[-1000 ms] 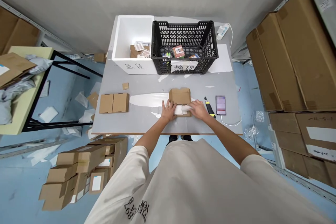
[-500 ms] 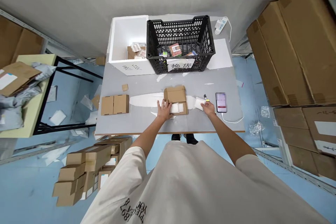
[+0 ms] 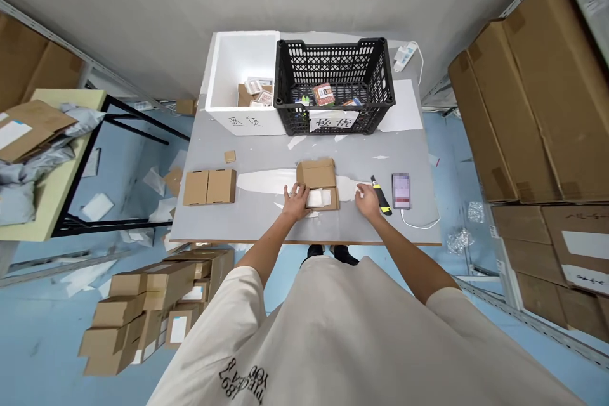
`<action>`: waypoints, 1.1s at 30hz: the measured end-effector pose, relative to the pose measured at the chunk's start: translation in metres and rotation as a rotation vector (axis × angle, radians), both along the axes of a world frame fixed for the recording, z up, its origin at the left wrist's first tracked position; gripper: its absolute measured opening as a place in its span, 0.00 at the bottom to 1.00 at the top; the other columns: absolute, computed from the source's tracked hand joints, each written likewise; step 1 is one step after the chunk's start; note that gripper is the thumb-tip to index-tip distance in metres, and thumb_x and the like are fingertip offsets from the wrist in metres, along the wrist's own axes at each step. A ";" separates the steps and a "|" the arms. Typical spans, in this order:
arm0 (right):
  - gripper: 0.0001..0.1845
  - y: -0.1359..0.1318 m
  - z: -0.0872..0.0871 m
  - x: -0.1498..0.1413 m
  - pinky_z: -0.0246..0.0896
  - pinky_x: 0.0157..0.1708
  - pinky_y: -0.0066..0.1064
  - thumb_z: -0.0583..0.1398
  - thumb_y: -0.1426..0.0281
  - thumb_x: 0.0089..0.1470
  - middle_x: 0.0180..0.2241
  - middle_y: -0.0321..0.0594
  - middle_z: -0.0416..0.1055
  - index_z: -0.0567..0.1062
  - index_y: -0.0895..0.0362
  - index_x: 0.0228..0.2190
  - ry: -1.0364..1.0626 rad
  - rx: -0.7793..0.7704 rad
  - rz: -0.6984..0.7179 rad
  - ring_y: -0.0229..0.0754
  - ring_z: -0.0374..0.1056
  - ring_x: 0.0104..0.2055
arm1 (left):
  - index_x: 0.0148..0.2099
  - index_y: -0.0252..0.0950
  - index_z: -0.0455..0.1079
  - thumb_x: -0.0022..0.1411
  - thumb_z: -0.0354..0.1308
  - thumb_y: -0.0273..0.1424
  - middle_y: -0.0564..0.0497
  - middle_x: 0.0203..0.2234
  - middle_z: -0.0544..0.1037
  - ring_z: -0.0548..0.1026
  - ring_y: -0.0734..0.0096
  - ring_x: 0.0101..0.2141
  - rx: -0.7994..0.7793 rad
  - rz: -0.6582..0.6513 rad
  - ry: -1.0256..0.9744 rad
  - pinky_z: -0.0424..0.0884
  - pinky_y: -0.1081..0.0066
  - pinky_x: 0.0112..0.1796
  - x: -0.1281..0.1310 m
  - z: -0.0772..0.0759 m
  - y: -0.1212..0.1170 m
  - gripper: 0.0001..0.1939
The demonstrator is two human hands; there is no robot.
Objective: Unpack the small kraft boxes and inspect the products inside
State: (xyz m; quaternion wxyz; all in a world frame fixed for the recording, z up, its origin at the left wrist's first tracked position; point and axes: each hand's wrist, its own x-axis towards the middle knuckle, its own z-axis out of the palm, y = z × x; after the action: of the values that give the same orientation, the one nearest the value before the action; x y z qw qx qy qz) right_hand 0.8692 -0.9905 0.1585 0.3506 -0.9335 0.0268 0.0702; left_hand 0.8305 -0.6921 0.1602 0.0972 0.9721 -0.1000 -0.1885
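Well, open box [image 3: 316,173] on gray table [image 3: 266,153], blue floor [image 3: 283,264] below.

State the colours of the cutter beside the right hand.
The cutter is black and yellow, as the head view shows.

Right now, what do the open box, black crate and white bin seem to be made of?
Open box: matt brown cardboard, judging by its folded lid and flaps.
Black crate: probably moulded plastic, dull to satin, judging by its regular lattice walls.
White bin: likely matt foam, judging by its thick, plain walls, though plastic can't be ruled out.
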 end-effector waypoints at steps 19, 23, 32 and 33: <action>0.22 0.153 -0.022 -0.002 0.62 0.54 0.37 0.59 0.68 0.56 0.53 0.54 0.70 0.72 0.61 0.51 0.414 -0.289 0.141 0.52 0.68 0.55 | 0.71 0.40 0.51 0.58 0.62 0.43 0.39 0.68 0.55 0.42 0.42 0.69 -0.045 0.021 -0.065 0.30 0.34 0.64 -0.005 -0.014 0.013 0.43; 0.24 0.158 -0.028 -0.003 0.63 0.52 0.38 0.60 0.69 0.53 0.50 0.53 0.72 0.72 0.61 0.52 0.394 -0.242 0.082 0.53 0.68 0.54 | 0.71 0.40 0.51 0.58 0.63 0.43 0.39 0.68 0.54 0.42 0.42 0.69 -0.052 0.009 -0.059 0.31 0.33 0.64 -0.004 -0.012 0.015 0.43; 0.15 0.151 -0.027 -0.006 0.65 0.46 0.34 0.62 0.66 0.48 0.37 0.40 0.75 0.74 0.55 0.40 0.333 -0.026 -0.005 0.44 0.71 0.42 | 0.71 0.39 0.50 0.57 0.63 0.43 0.39 0.69 0.53 0.41 0.42 0.70 -0.017 0.000 -0.039 0.30 0.34 0.64 -0.001 -0.011 0.013 0.45; 0.15 0.146 -0.024 -0.007 0.65 0.45 0.34 0.62 0.65 0.48 0.36 0.38 0.75 0.74 0.55 0.39 0.329 0.010 -0.022 0.44 0.71 0.40 | 0.72 0.39 0.50 0.57 0.63 0.43 0.39 0.69 0.53 0.41 0.42 0.70 -0.013 0.001 -0.038 0.30 0.34 0.64 -0.001 -0.011 0.013 0.45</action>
State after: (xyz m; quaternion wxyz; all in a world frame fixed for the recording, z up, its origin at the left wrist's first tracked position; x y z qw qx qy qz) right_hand 0.8621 -0.8445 0.1346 0.3470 -0.9073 0.0937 0.2183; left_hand 0.8298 -0.6795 0.1495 0.1019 0.9749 -0.1027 -0.1694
